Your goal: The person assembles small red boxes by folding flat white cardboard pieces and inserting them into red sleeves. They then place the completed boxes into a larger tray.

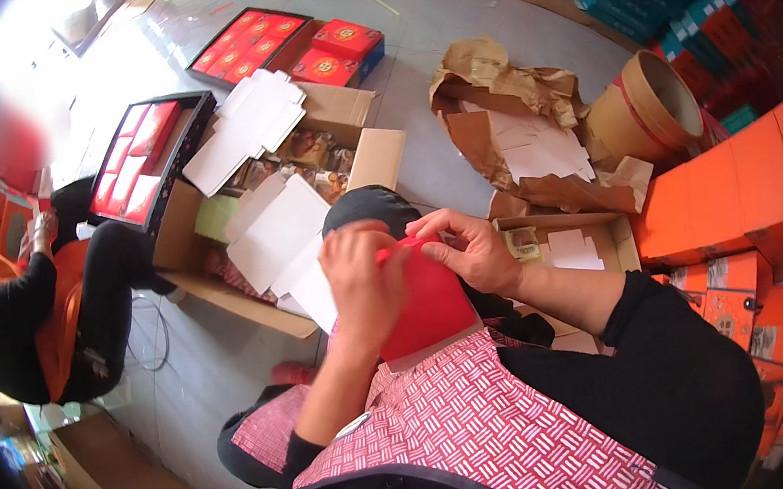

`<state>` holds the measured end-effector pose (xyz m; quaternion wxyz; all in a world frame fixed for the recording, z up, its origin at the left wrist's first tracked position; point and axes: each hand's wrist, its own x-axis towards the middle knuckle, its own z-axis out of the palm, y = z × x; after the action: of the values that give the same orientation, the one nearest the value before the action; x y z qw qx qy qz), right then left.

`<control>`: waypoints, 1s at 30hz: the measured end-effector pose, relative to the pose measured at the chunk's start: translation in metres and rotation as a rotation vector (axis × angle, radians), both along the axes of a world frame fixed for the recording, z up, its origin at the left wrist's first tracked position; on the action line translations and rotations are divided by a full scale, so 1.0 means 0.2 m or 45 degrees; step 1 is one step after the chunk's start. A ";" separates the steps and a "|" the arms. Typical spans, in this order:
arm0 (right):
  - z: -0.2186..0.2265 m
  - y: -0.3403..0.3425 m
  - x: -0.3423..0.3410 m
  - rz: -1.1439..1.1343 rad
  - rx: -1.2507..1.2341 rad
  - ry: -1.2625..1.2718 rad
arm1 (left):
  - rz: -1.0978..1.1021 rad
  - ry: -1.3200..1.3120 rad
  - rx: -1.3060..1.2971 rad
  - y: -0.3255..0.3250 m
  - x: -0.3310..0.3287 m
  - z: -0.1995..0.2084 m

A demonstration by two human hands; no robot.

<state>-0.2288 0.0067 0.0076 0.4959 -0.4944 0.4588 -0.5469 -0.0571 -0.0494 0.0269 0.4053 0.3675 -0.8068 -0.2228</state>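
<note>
A red cardboard sheet point(427, 303), perhaps a folding box blank, stands over my lap with its lower edge against my checked pink apron point(467, 400). My left hand point(363, 286), a little blurred, closes on its upper left edge. At the upper right edge, my right hand point(469, 245) pinches the same cardboard between thumb and fingers. Just beyond my hands is my dark-clothed knee point(370, 206). White flat card blanks point(279, 233) lie to the left, across an open carton point(178, 220) with small wrapped items point(313, 152) in it.
Black trays of red boxes point(130, 168) stand at the far left, where a seated person point(61, 311) works. To the right are crumpled brown paper point(487, 65) holding white blanks, a cardboard drum point(632, 111), an open carton point(617, 233) and stacked orange boxes point(742, 185).
</note>
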 end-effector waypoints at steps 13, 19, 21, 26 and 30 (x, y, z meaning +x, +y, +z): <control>0.00 -0.10 0.24 0.025 -0.306 0.251 | 0.175 0.953 0.724 0.15 0.31 -0.27; 0.07 -0.29 0.48 0.343 -0.154 0.255 | 0.513 1.138 0.575 0.12 0.52 -0.11; 0.08 -0.36 0.59 0.464 -0.043 0.341 | 0.614 1.192 0.566 0.14 0.60 -0.13; 0.01 -0.50 0.75 0.688 -0.063 0.394 | 0.498 0.969 0.990 0.09 0.92 -0.07; 0.01 -0.57 0.89 0.919 -0.216 0.490 | 0.114 0.109 1.083 -0.06 1.10 0.11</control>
<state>-0.0515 -0.1083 0.0092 0.5186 -0.7556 0.2939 -0.2716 0.1620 -0.0605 0.0490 0.2600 0.5270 -0.6090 -0.5328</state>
